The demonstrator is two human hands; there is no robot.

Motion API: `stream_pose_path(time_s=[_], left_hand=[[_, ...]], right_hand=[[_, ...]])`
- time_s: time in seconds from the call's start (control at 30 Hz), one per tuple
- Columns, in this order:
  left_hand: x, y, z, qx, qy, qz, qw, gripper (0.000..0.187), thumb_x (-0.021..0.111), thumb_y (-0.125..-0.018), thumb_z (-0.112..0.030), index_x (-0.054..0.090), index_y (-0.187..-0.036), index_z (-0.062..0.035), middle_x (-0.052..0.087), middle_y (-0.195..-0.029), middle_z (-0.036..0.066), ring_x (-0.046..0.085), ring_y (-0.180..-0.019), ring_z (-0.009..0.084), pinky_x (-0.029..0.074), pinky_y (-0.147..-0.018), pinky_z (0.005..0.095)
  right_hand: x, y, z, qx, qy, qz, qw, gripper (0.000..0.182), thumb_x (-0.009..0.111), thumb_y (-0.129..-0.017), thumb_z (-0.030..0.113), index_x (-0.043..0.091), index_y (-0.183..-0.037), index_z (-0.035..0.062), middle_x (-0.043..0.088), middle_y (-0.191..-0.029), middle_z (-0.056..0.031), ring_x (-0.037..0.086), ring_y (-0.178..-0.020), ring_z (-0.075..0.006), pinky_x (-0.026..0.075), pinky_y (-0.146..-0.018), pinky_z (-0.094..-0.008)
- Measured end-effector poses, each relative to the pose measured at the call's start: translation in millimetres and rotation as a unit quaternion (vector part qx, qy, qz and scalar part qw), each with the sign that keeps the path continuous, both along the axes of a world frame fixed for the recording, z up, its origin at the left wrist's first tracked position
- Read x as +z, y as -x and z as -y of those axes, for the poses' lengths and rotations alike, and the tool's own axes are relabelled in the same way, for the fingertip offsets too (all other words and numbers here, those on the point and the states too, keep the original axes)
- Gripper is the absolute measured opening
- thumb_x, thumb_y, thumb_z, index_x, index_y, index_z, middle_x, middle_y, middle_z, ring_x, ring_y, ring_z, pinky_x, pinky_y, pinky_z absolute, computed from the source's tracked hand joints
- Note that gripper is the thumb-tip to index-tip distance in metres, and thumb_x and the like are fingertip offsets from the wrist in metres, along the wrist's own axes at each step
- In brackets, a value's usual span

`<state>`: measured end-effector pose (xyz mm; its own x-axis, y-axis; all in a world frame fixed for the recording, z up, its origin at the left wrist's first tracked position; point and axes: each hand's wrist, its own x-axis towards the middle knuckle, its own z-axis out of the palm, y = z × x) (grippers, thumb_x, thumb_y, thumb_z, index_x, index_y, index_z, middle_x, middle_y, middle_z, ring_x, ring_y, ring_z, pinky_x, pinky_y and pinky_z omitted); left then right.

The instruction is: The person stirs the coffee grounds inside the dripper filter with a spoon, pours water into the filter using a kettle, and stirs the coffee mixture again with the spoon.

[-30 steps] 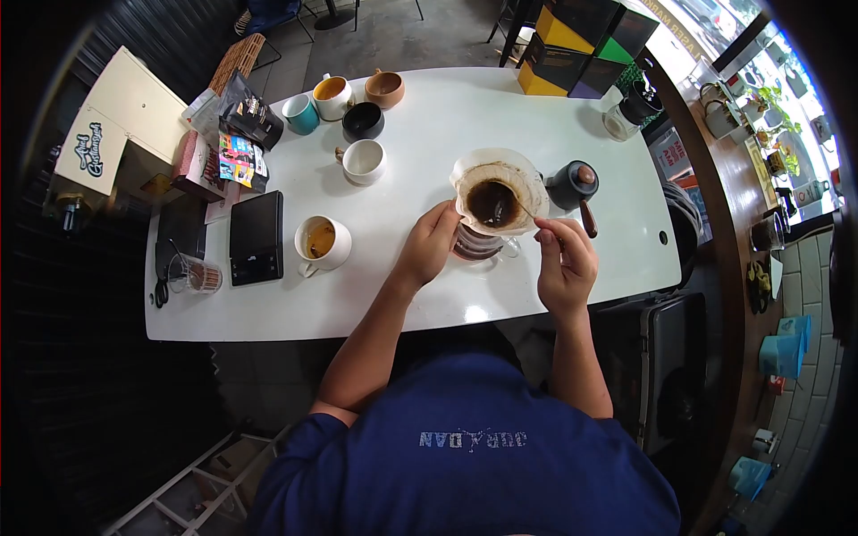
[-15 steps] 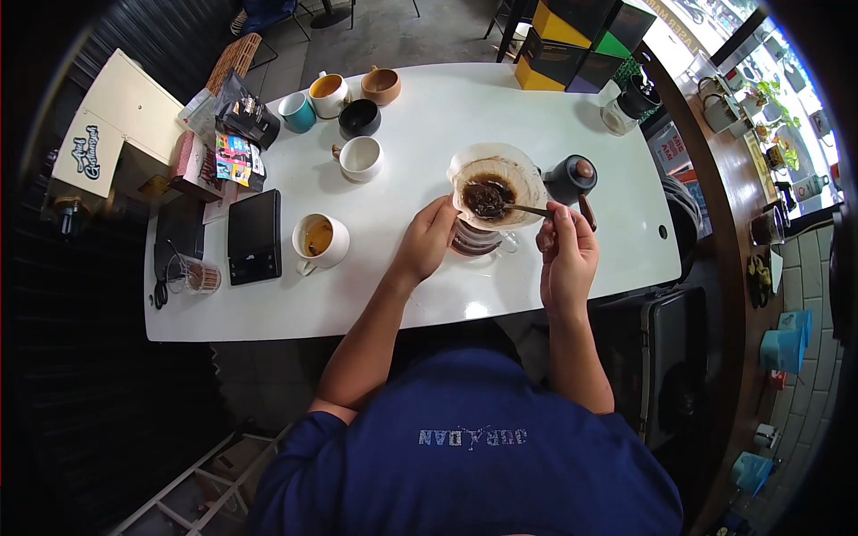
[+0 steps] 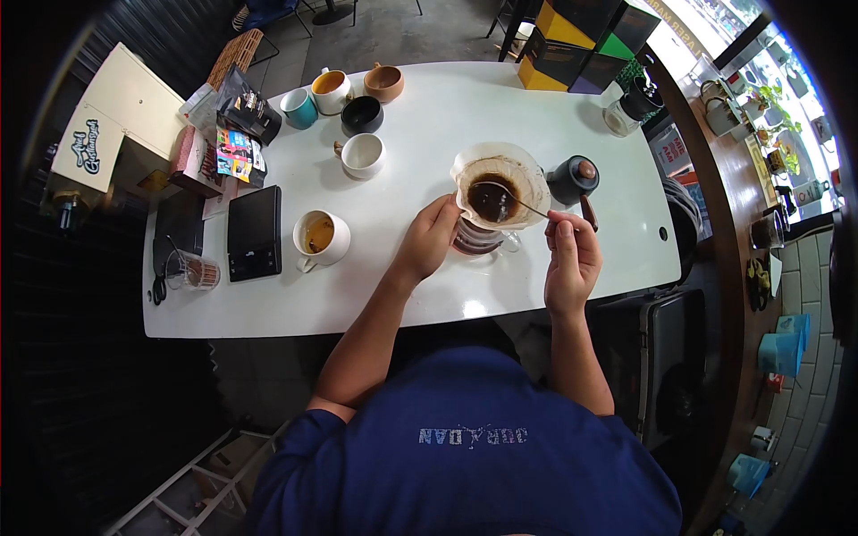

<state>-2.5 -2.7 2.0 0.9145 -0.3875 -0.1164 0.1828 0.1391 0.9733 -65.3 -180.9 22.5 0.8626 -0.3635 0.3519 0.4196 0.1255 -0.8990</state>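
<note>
My left hand (image 3: 431, 236) is closed at the near left edge of a coffee dripper, which is largely hidden by its pale paper filter (image 3: 531, 181). Inside the filter lies dark wet coffee (image 3: 487, 205). Between the fingers and thumb of my right hand (image 3: 572, 261) is the handle of a thin spoon (image 3: 534, 211), whose bowl end reaches into the filter over the coffee. Beneath the dripper stands a glass server (image 3: 477, 239), its handle on the right, partly covered by the dripper. Close by on the right is a dark kettle (image 3: 570, 181) with a wooden knob.
Left of the dripper stand a white mug (image 3: 322, 239) with amber liquid, another white mug (image 3: 362, 157) and several cups behind it. A black scale (image 3: 254, 234) lies further left, near a wire-like glass holder (image 3: 198, 272). A coffee grinder (image 3: 633, 107) and stacked boxes (image 3: 581, 46) occupy the far right.
The spoon has turned and shifted within the filter, and its handle looks thinner now. The coffee surface looks smoother and darker. My left hand keeps its place at the dripper.
</note>
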Motion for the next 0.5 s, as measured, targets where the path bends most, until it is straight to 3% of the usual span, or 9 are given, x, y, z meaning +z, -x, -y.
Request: stream_pose_path(time_s=[0.5], left_hand=[[-4.0, -0.6, -0.1, -0.002, -0.021, 0.012, 1.0, 0.035, 0.03, -0.097, -0.027, 0.055, -0.107, -0.0042, 0.033, -0.062, -0.007, 0.027, -0.057, 0.0044, 0.026, -0.055, 0.0206]], right_hand=[[-2.0, 0.0, 5.8, -0.029, 0.017, -0.018, 0.999, 0.016, 0.05, -0.092, 0.008, 0.059, -0.097, -0.0029, 0.056, -0.082, -0.0021, 0.048, -0.076, -0.0076, 0.039, -0.071, -0.0205]])
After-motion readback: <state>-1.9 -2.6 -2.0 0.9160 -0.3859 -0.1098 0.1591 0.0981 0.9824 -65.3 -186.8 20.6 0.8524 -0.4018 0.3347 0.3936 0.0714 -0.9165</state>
